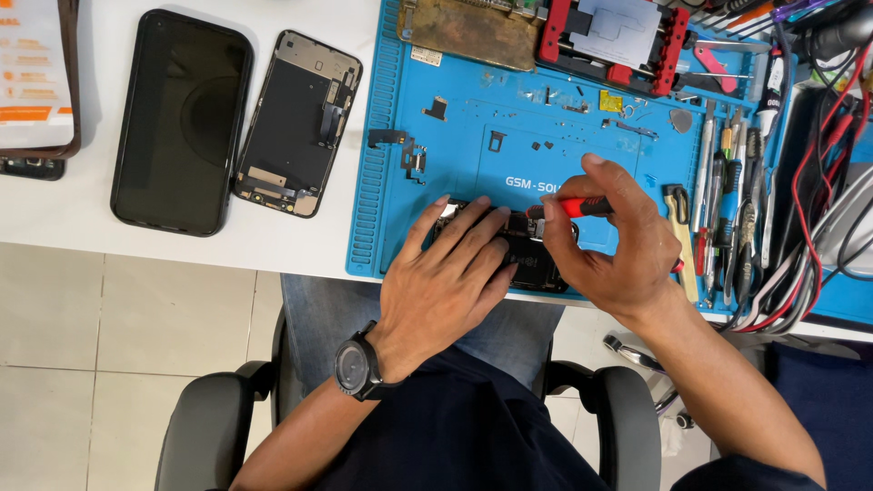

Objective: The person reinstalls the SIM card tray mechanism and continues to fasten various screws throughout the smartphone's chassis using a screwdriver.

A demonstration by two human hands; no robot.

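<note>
Blue mat (473, 145): left hand (446, 273) flat on opened phone (532, 259); right hand (618, 241) grip clamped on red screwdriver (582, 206)

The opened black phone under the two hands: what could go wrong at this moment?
1. The right hand holds a red-handled screwdriver over the opened black phone; a slip may scratch the parts inside.
2. That phone lies at the near edge of the blue rubber work mat, held by the left hand; it could slide off.
3. Small loose black parts on the mat could be knocked away.
</note>
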